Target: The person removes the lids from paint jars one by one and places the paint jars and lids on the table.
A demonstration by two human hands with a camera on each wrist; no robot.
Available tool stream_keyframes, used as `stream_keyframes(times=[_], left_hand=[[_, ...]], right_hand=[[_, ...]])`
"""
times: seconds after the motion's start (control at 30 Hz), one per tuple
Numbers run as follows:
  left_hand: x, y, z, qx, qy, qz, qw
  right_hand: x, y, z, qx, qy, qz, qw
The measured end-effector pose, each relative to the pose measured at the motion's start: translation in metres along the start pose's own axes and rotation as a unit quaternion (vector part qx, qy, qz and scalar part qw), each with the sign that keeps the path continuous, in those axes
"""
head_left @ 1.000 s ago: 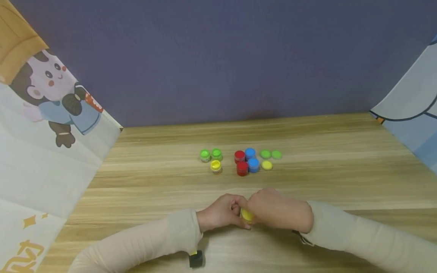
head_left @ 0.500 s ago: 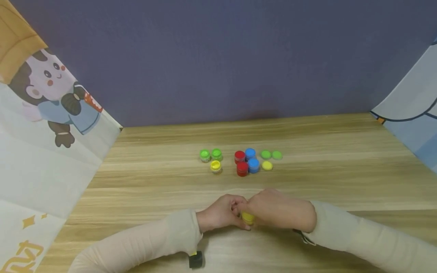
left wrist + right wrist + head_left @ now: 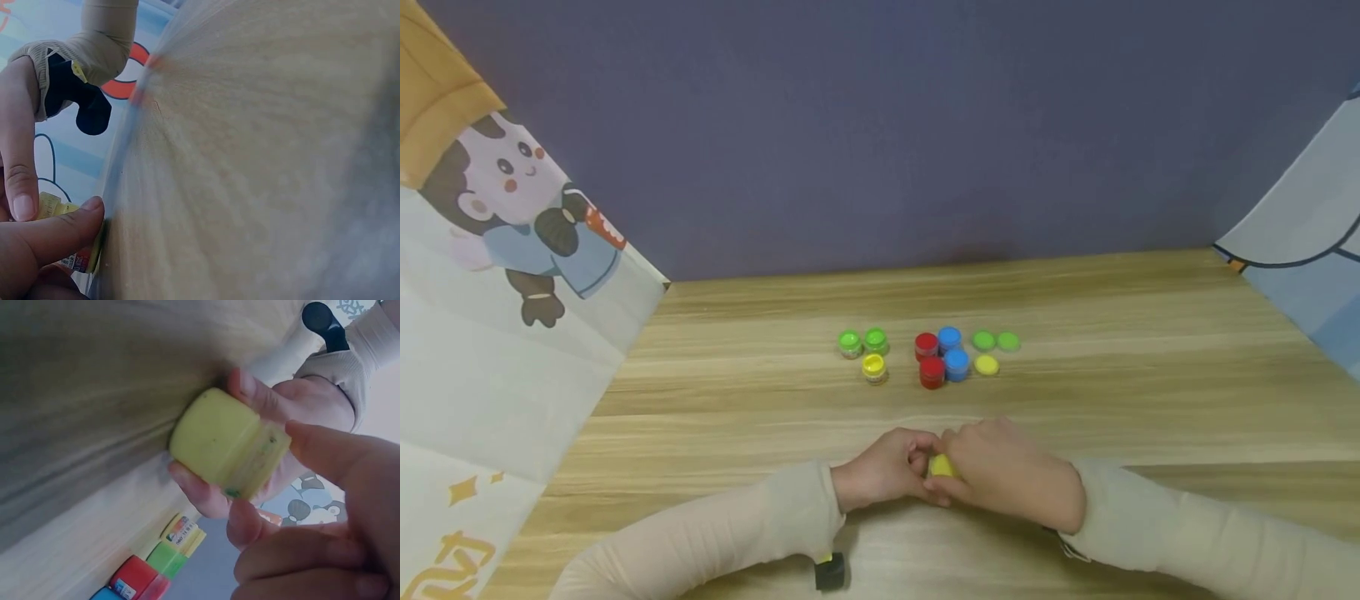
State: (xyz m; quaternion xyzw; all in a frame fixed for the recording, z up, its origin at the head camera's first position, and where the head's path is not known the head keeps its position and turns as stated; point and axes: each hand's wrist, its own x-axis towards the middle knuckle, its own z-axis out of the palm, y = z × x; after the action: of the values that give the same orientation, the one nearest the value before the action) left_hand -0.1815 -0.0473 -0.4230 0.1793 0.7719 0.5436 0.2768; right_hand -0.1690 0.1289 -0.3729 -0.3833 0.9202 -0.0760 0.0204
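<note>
So the yellow jar was right between your two hands on the near side of the counter, held low, though I couldn't tell if its base actually touched the wood. The lid looked to be on. Your left grip was curled round the body, I'd guess to stop it spinning or sliding. Your right grip was narrow, pinching the lid with a thumb and finger on opposite edges, probably since that's the best purchase for twisting.

Pose-wise, your forearms came in from either side, left thumb on your side of the jar, right hand reaching over with its back turned up.

Farther back, left of centre, you had two open green jars and an open yellow jar. Beside those sat red jars and blue jars, bunched tight and apparently capped. Two green lids and a loose yellow lid lay just right of them, seemingly parked there to stay apart from the open jars.
</note>
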Motion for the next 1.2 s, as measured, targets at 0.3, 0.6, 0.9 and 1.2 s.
stream_keyframes(times=[0.3,0.6,0.9,1.2], left_hand=[[0.001,-0.002,0.001,-0.006,0.010,0.003,0.9999],[0.000,-0.002,0.000,-0.020,0.002,0.006,0.9998],[0.002,-0.003,0.001,-0.024,0.007,0.004,0.9997],[0.001,0.000,0.001,-0.008,0.007,0.007,0.9999]], right_hand=[[0.003,0.001,0.002,0.018,0.000,-0.013,0.9998],[0.003,0.004,0.000,0.038,-0.027,-0.037,0.9982],[0.004,0.004,-0.009,0.008,-0.070,-0.058,0.9959],[0.003,0.008,-0.013,-0.050,-0.084,-0.096,0.9906]])
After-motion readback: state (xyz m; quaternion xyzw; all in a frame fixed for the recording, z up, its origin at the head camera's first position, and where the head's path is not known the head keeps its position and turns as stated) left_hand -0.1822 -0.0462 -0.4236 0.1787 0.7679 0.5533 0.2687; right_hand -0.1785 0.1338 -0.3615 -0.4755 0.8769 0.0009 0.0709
